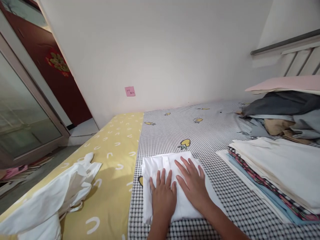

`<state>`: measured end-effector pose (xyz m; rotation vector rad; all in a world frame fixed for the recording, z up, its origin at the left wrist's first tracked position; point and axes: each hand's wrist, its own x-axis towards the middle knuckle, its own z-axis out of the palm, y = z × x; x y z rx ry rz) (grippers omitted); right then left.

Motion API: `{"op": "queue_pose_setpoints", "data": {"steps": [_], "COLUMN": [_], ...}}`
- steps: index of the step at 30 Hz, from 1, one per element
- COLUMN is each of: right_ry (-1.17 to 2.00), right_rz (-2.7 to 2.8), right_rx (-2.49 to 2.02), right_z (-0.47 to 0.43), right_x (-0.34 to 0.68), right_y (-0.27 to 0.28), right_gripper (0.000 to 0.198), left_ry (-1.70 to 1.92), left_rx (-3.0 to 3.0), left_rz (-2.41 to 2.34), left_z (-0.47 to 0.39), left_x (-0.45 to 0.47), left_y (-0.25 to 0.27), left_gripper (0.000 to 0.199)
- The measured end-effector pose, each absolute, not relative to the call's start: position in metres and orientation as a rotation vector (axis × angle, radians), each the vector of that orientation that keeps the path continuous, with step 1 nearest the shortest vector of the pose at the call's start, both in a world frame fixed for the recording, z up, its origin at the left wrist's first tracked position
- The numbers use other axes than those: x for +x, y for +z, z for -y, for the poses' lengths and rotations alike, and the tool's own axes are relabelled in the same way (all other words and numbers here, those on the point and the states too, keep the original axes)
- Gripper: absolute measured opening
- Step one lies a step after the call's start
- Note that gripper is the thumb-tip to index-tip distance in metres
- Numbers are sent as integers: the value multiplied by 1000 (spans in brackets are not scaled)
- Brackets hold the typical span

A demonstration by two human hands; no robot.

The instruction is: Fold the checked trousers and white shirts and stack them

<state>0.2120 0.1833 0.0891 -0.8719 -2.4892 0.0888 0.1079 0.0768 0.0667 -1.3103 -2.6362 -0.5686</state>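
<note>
A white shirt (183, 206), folded into a flat rectangle with a button placket showing near its far edge, lies on the checked bed sheet (160, 136). My left hand (163, 195) rests flat on its left part, fingers spread and pointing away from me. On its right part lies my right hand (192, 181), palm down with the fingers apart and angled to the left. Neither hand grips the cloth.
A stack of folded clothes (277, 166) stands at the right, with a heap of dark and tan clothes (287, 116) behind it under a pink panel (287, 83). A crumpled white garment (57, 196) lies at the left on the yellow sheet (112, 196). A wall (162, 56) bounds the far side.
</note>
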Motion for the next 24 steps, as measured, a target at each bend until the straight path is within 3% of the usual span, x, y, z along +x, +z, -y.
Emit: {"op": "queue_pose_setpoints", "data": {"steps": [4,12,24], "right_ry": [272,346,172], "right_rz": [2717,2803,2754], "right_rx": [-1070,-1176,-1029], "right_z": [-209,-262,-206], "right_x": [175,145,215], "right_y": [78,74,63], "right_gripper": [52,56,54], "left_ry": [-618,-560,-527], "left_rx": [-1266,-1240,-1198], "left_rz": [2613,2627,2587], "left_z": [-77,-80,-80], "left_x": [109,107,110], "left_y": [65,64,64], "left_gripper": [52,51,50]}}
